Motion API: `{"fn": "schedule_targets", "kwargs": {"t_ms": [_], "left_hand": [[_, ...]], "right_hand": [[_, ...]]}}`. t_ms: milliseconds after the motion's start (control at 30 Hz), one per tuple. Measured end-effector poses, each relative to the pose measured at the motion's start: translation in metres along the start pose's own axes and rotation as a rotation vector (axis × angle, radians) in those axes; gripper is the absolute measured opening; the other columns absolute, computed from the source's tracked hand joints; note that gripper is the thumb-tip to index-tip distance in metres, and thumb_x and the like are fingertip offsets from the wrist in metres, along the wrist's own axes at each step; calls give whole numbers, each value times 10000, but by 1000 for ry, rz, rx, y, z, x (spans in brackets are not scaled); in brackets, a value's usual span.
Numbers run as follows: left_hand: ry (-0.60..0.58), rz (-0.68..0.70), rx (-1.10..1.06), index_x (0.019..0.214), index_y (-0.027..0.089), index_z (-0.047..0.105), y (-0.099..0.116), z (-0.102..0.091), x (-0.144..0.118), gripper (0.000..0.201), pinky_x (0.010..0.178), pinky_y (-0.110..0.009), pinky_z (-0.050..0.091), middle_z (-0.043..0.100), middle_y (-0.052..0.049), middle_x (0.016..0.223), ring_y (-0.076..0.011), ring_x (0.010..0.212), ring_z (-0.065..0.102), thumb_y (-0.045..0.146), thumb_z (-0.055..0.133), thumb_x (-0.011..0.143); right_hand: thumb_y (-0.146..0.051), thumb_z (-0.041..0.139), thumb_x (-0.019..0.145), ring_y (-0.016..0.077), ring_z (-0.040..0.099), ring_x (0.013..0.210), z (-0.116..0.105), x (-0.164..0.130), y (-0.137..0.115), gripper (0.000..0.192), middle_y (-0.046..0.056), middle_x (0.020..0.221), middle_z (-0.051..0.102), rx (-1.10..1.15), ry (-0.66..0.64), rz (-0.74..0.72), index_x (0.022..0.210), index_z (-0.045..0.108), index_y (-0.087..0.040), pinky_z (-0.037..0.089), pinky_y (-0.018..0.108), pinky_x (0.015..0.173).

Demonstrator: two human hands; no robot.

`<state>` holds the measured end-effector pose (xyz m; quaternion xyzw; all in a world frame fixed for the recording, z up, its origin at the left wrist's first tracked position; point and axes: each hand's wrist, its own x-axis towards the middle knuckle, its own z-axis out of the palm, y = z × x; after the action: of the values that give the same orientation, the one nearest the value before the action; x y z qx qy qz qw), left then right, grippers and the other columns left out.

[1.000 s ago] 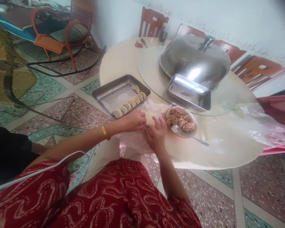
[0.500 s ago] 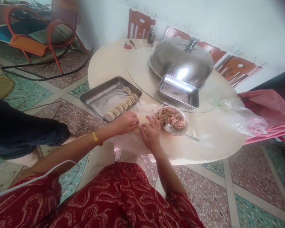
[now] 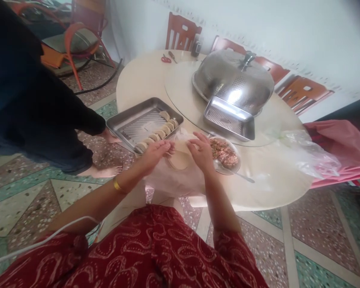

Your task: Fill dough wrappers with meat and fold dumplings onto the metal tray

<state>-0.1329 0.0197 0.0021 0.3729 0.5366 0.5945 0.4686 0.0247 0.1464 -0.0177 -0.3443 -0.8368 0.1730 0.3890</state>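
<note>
left hand [image 3: 154,154] fingers pinching wrapper [image 3: 180,159] | right hand [image 3: 201,150] curled on its other side | wrapper at near table edge [image 3: 258,202], between dumpling tray [image 3: 126,124] and filling bowl [image 3: 232,151] | bystander crowds left

Round pale table [image 3: 276,188] with a turntable disc [image 3: 183,86] on top. On the disc, a perforated steel dome cover [image 3: 232,82] and, leaning against it, a small empty steel tray [image 3: 229,120]. Red scissors [image 3: 166,59] at the far edge. Crumpled clear plastic bag [image 3: 309,154] to the right, pink cloth [image 3: 342,148] just beyond. Wooden chairs [image 3: 183,36] along the white wall. Orange chair [image 3: 75,44] at the far left. Another person in dark clothes [image 3: 30,104], barefoot on the patterned floor [image 3: 318,240].
</note>
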Motion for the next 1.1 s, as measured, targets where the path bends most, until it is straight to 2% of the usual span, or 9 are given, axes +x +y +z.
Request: {"fn": "schedule_targets", "kwargs": {"t_ms": [100,200,267,400,567,733,833,967,1100], "left_hand": [[-32,-385,-444,983,130,640,-8,18,-5,295,896,-301,518,693,-119,961,-167,926,666,378,491,919],[-5,-563,-651,900,136,617,-5,35,6,467,937,-317,526,686,-148,932,-186,936,679,458,292,993],[2,-527,-695,860,157,590,3,41,17,528,928,-342,538,679,-142,887,-201,912,679,493,206,996],[-77,-334,-721,893,181,573,23,39,23,539,882,-395,554,689,-122,886,-231,939,662,532,171,969],[-122,-285,-729,1106,167,564,40,31,-6,676,831,-472,547,709,-128,931,-289,957,663,654,140,904],[-279,-327,-666,1196,134,539,39,25,-42,809,854,-458,528,703,-146,954,-297,982,661,733,105,869],[-379,-377,-637,1181,132,552,33,25,-58,875,886,-447,516,698,-153,954,-296,1000,653,792,92,837],[-381,-410,-638,1123,151,574,22,27,-70,808,911,-455,501,697,-141,919,-292,992,654,778,140,858],[-371,-497,-789,1078,133,603,10,28,-75,730,912,-462,498,711,-150,901,-308,985,667,734,234,886]], "right_hand": [[-294,658,854,280,554,1227,-7,22,-3,124,70,1209,712,14,-28,-7,834,769,-241,430,502,1075],[-295,634,876,279,523,1270,-16,32,-15,141,68,1243,695,-4,-42,-67,855,762,-241,423,511,1087],[-305,606,898,279,489,1308,-23,29,-28,164,62,1287,669,-43,-60,-160,868,755,-244,414,520,1096],[-298,577,918,295,445,1342,-29,-1,-57,180,52,1325,640,-111,-59,-378,898,753,-267,409,546,1091],[-322,579,917,292,441,1355,-35,-45,-85,167,48,1334,623,-91,-2,-486,915,744,-293,366,542,1130],[-295,526,932,283,455,1354,-55,-47,-93,197,46,1342,614,-6,12,-457,969,718,-270,391,533,1121],[-289,504,935,297,419,1387,-61,-35,-91,230,47,1389,580,-67,-119,-381,1029,711,-256,376,569,1129],[-257,537,913,299,397,1405,-57,-31,-91,225,50,1427,556,-64,-419,-368,1051,714,-239,394,566,1123],[-245,594,889,297,442,1375,-53,-36,-92,138,59,1379,607,23,-512,-331,947,718,-225,412,559,1112]]}}
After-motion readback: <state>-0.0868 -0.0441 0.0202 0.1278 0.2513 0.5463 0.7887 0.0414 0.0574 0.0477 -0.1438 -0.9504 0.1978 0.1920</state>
